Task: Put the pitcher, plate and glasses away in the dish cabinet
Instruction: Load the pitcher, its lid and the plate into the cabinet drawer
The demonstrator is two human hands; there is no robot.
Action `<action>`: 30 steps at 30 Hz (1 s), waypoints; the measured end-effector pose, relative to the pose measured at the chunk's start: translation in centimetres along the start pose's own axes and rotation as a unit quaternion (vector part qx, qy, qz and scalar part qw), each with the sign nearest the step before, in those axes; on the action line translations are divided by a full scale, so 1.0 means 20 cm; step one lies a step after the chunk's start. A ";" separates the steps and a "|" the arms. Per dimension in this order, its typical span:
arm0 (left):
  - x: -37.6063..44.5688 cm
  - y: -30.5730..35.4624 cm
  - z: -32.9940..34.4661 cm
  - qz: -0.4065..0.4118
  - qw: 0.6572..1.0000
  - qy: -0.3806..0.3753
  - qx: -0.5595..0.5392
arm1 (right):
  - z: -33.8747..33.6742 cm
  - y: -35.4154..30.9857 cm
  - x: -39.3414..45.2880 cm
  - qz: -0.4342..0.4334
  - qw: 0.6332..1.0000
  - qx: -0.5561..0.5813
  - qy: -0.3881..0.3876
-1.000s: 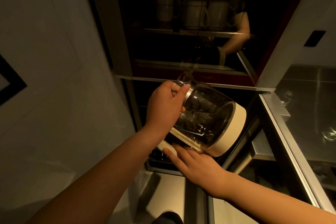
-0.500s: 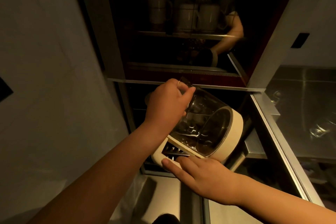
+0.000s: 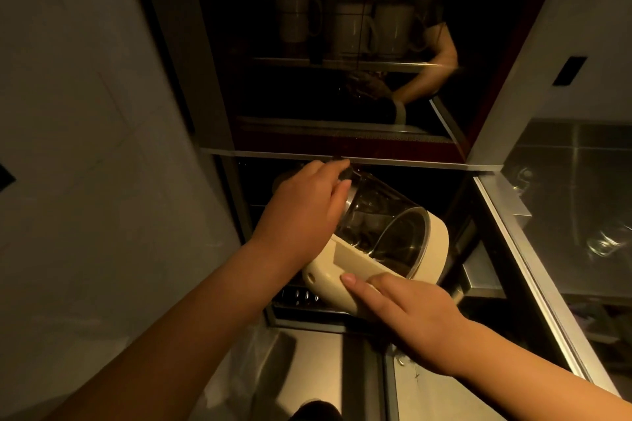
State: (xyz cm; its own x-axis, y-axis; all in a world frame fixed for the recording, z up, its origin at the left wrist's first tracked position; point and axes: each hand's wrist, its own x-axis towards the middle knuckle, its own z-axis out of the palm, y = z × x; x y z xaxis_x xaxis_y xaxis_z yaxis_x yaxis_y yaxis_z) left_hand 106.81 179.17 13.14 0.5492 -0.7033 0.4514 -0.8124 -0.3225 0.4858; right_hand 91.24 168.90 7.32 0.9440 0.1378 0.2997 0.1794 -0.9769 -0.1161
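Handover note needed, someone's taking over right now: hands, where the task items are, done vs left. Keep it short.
Left hand: grips the rim end of the clear glass pitcher with cream base and handle.
Right hand: fingers straight, supporting the cream handle from below.
Pitcher: tilted on its side, base toward the camera, at the mouth of the dark lower compartment of the dish cabinet; not set down yet.
White mugs sit on the upper shelf behind glass.
Plate and glasses: not clearly in view.
Done: nothing stored that I can confirm.
Left: seat the pitcher, then plate and glasses.
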 end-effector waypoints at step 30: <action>-0.03 0.12 0.06 0.227 0.948 -0.095 0.202 | 0.02 0.19 0.01 0.146 0.968 0.054 0.196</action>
State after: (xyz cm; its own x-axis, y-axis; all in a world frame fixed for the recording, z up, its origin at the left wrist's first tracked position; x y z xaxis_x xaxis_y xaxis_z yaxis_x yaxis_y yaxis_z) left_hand 104.20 178.06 13.19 0.1110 -0.9169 0.3835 -0.9865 -0.1484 -0.0694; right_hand 92.27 165.19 6.60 0.7847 -0.2353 0.5735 -0.0313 -0.9390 -0.3424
